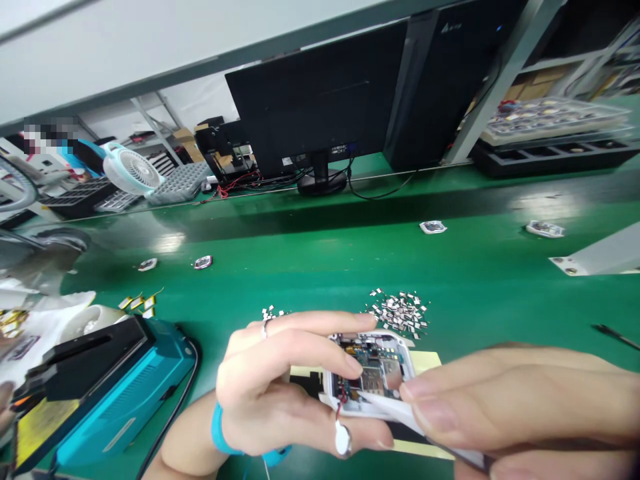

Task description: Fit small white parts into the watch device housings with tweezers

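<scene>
My left hand point(285, 373) is closed round a small white device housing point(407, 357) with a circuit board point(373, 363) exposed inside. One of its fingertips presses on the board. A round silver-white disc point(343, 437) hangs by red and dark wires from the housing's lower left corner, against the thumb. My right hand point(505, 400) pinches a pale, pointed tool point(395, 408), whose tip reaches into the lower left part of the housing near the wires. Behind the housing lies a pile of small metallic parts point(400, 312). A yellow-edged black pad point(425, 361) shows beneath my hands.
A blue and black machine point(125, 393) stands at the left with a black cable. Similar white housings point(433, 227) lie spaced along the green bench point(320, 267). A monitor point(320, 100) and stacked trays point(555, 127) stand behind; a metal bracket point(600, 253) juts in at right.
</scene>
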`<state>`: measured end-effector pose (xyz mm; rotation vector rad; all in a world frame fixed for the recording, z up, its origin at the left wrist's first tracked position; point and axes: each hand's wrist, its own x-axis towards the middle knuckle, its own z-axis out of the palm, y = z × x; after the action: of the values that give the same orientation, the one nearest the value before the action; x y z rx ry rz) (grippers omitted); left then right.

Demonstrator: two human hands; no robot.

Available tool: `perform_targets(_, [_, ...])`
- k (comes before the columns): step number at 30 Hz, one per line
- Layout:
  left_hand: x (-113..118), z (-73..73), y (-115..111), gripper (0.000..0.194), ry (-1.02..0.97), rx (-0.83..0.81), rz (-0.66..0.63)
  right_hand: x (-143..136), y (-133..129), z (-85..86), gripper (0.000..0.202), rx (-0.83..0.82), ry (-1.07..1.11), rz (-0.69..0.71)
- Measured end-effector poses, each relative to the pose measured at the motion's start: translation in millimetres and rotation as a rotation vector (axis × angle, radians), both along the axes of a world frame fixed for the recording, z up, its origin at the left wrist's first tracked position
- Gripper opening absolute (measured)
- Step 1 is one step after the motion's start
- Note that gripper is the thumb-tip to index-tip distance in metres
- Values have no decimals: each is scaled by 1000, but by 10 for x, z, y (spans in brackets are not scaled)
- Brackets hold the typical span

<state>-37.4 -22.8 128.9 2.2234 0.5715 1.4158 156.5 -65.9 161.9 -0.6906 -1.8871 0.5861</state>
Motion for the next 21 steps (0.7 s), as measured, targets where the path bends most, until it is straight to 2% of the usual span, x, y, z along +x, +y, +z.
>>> perform_targets(6, [-20,9,-31,25,39,38,39,36,-1,-59,22,31,-25,-11])
perform_targets(14, [-54,34,-68,19,79,74,89,-37,-41,-172,30,12,80,-50])
perform_targets(18, [-78,32,-46,20,99,90,60,-70,-72,-220,35,27,65,-112])
perform_targets(21, [-109,45,-24,22,130,100,33,-43,-63,-248,47,44,51,-112])
